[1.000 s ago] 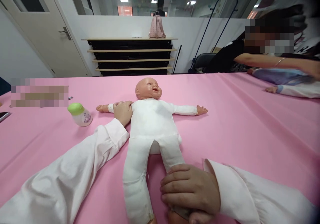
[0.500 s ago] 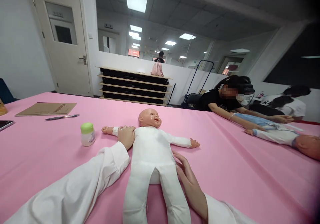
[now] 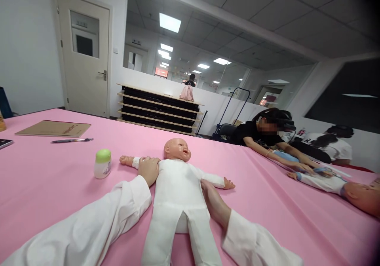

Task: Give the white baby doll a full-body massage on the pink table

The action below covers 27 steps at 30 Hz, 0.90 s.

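Note:
A baby doll point(image 3: 179, 183) with a white cloth body lies on its back on a pink-covered table, arms spread and legs towards me. My left hand point(image 3: 149, 170) is closed over the doll's upper arm by the shoulder. Flat along the doll's other side, just below the armpit, my right hand point(image 3: 214, 202) has its fingers stretched out; the fingertips are partly hidden by the doll's body and arm. A small jar point(image 3: 102, 164) with a green lid stands to the left of the doll's hand.
A brown notebook point(image 3: 55, 128), a pen point(image 3: 73, 140) and the edge of a phone point(image 3: 5, 143) lie at the left. Across the table at the right, another person point(image 3: 252, 137) leans over a second doll point(image 3: 323, 185). The pink tablecloth point(image 3: 267, 218) has creases there.
My right hand has slid up the doll's side from the hip to below the armpit. My left hand stays on the doll's upper arm. The camera view has tilted slightly.

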Tool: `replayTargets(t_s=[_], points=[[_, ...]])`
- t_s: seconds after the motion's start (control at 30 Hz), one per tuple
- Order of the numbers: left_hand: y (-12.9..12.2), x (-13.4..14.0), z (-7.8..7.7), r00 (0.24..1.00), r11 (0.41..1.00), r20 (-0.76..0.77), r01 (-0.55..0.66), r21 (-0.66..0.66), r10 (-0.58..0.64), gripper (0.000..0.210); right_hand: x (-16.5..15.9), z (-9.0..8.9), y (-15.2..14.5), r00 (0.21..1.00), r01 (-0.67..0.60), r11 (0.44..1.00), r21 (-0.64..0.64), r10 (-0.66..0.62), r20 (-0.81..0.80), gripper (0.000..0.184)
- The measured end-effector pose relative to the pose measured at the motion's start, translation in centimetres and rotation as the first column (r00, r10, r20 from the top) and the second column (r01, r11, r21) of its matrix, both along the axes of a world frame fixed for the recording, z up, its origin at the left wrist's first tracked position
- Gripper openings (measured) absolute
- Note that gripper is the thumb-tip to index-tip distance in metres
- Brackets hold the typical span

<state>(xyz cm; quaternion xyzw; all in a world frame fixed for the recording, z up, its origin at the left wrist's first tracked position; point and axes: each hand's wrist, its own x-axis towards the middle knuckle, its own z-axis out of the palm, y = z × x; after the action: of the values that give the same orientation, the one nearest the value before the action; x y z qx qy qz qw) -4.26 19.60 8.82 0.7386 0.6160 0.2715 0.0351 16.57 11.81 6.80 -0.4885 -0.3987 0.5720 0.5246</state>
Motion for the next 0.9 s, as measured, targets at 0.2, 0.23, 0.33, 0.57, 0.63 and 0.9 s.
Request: replayTargets(t_s=[0.2, 0.23, 0.33, 0.57, 0.63, 0.9], points=[[-1.2, -2.2, -1.9, 0.998, 1.000, -0.060, 0.028, 0.010, -0.028, 0.028, 0.2, 0.4, 3.9, 0.914, -0.167, 0.975, -0.149, 0.096, -0.395, 0.031], [-1.2, -2.3, -2.0, 0.997, 0.999, -0.064, 0.032, 0.016, -0.030, 0.031, 0.3, 0.3, 3.9, 0.906, -0.167, 0.975, -0.143, 0.094, -0.413, 0.031], [-1.0, -2.2, -2.2, 0.997, 0.999, -0.064, 0.033, 0.028, -0.031, 0.034, 0.5, 0.1, 3.6, 0.898, -0.147, 0.981, -0.124, 0.080, -0.434, 0.032], [-0.7, -2.2, -2.3, 0.998, 0.999, -0.058, 0.029, 0.035, -0.027, 0.034, 0.2, -0.5, 3.5, 0.959, 0.029, 0.999, 0.039, -0.017, -0.282, 0.033], [-0.7, -2.2, -2.2, 0.998, 0.999, -0.061, 0.029, 0.037, -0.027, 0.034, 0.4, -0.5, 3.7, 0.966, 0.047, 0.997, 0.058, -0.031, -0.258, 0.033], [-0.8, -2.2, -2.1, 0.997, 0.998, -0.057, 0.047, 0.029, -0.045, 0.034, 0.6, 0.0, 3.6, 0.968, -0.023, 1.000, 0.015, 0.026, -0.250, 0.033]])
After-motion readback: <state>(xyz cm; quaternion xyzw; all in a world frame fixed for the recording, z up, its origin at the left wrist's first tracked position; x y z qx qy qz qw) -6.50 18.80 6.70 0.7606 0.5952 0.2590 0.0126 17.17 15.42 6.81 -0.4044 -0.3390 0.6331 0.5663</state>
